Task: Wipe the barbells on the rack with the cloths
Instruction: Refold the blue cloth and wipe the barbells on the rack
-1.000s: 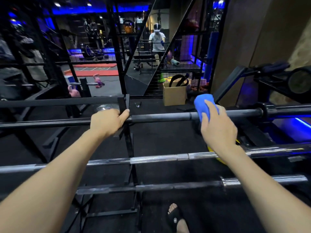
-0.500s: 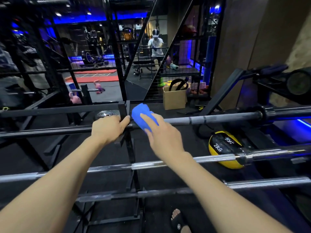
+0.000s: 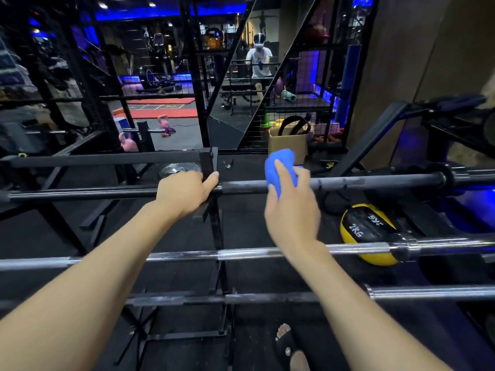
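Dim gym interior, dark overall. Blue LED strips (image 3: 171,12) glow along the ceiling at the back; more blue light spills low at right edge. Small white ceiling spots top left. Forearms lit warmly from above and near the camera. Chrome barbell (image 3: 267,254) shows bright streaks of glare; the top black barbell (image 3: 375,182) is matte. Right hand (image 3: 293,218) and blue cloth (image 3: 280,167) softened by motion blur. Wide-angle bowing bends the bars and uprights toward the edges. Left background murky, detail lost.
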